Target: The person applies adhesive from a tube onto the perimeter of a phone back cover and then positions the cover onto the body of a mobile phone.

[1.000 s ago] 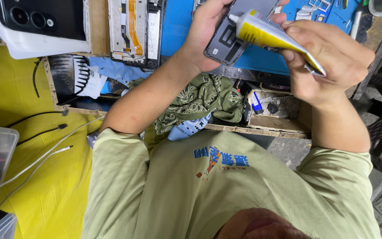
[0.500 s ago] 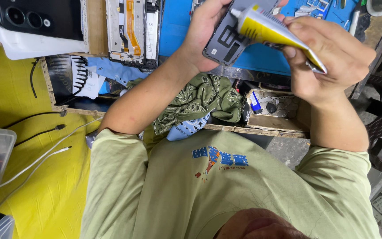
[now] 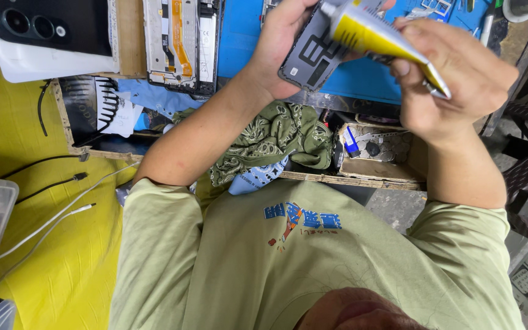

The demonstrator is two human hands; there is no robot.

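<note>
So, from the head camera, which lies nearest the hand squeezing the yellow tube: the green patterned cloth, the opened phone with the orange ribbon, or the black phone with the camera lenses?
Measured from the right hand holding the yellow tube:
1. Green patterned cloth, just below and to the left, in the tray.
2. Opened phone with the orange ribbon, farther left on the bench.
3. Black phone with camera lenses, at the far left corner.

A dark grey phone back panel (image 3: 313, 52) tilts at far centre; a yellow glue tube (image 3: 377, 38) slants across it, nozzle far-left.
</note>
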